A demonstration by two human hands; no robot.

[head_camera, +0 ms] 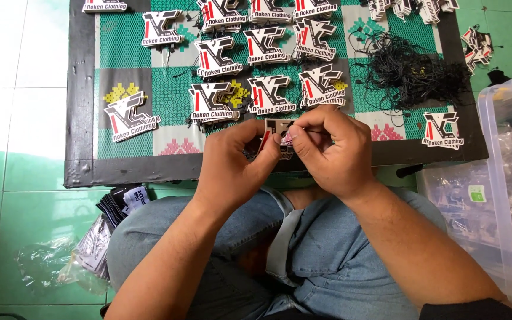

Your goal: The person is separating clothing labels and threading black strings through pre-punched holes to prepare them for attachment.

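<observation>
My left hand [232, 163] and my right hand [330, 151] meet over my lap, both pinching one die-cut cardboard hang tag [274, 131], white with black and red print. Fingers cover most of the tag; a small pinkish piece shows between my right fingertips. Just beyond my hands, many matching tags [268, 95] lie in small stacks on a green patterned mat [137, 89] with a black border. A tangle of black strings [413, 74] rests on the mat's right part. I sit cross-legged in blue jeans.
A clear plastic bin [505, 189] with bagged items stands at my right. Black folded labels and clear plastic bags [99, 237] lie on the green-and-white tiled floor at my left. More tags [478, 44] lie off the mat's right edge.
</observation>
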